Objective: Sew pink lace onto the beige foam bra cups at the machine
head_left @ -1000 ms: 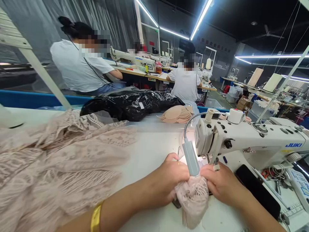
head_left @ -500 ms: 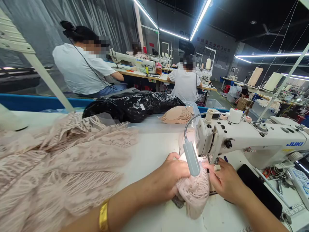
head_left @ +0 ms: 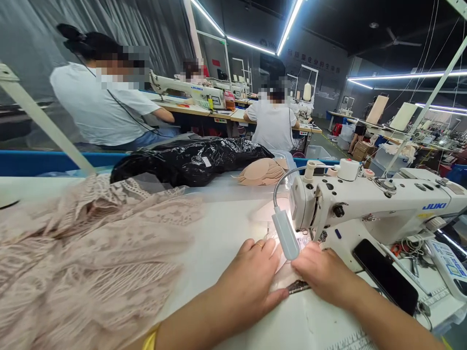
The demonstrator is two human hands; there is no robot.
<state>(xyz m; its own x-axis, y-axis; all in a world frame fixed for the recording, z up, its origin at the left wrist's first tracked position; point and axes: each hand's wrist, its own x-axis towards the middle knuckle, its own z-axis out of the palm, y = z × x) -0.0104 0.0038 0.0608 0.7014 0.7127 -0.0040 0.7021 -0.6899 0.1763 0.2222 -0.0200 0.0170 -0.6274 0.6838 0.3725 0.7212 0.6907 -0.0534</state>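
Note:
A pale pink lace piece (head_left: 282,279) lies on the bed of the white JUKI sewing machine (head_left: 383,204), lit by a small grey gooseneck lamp (head_left: 285,236). My left hand (head_left: 255,272) rests on the left side of the lace, fingers stretched out and thumb apart. On the other side, my right hand (head_left: 323,270) is close below the needle area, its fingers bent together on the lace. The lamp head and both hands hide much of the lace; the needle itself cannot be made out.
A large heap of pink lace (head_left: 91,257) covers the table's left. Behind are a black plastic bag (head_left: 193,160) and a stack of beige cut pieces (head_left: 260,171). A black phone (head_left: 386,276) lies at right. Several people sit at machines beyond.
The bunched lace in front of the machine now lies lower and flatter, mostly under my hands. My left hand has flattened out and my right has come inward beside it. The view has shifted slightly.

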